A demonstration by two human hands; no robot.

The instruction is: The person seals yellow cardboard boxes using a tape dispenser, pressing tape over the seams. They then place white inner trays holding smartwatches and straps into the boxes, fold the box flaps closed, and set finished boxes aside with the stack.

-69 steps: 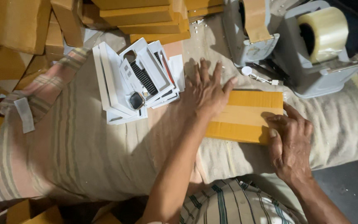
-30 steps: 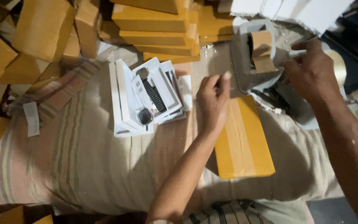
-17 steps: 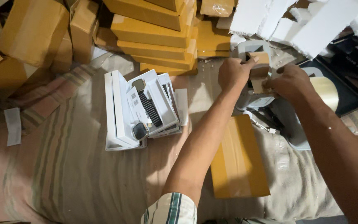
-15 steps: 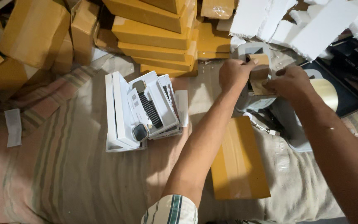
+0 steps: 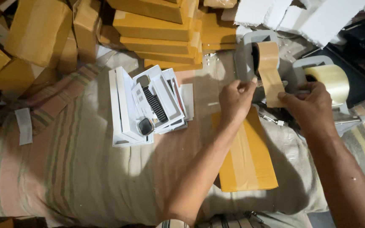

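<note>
Now brown tape strip (image 5: 272,80) between both hands' fingers (image 5: 247,86).

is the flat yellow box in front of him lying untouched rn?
Yes: the flat yellow box lies untouched while both the left hand and right hand pinch the brown tape strip.

A striped cloth (image 5: 51,169) in beige, pink and grey covers the surface and carries everything. Near its middle lies a flat yellow-brown box (image 5: 243,156), taped along its length. To the left of it sits a fanned stack of white trays (image 5: 142,107), the top one holding a watch. At the far edge rest piled cardboard boxes (image 5: 157,33), and at the right two grey tape dispensers (image 5: 313,80). A white paper strip (image 5: 23,125) lies at the left.
</note>
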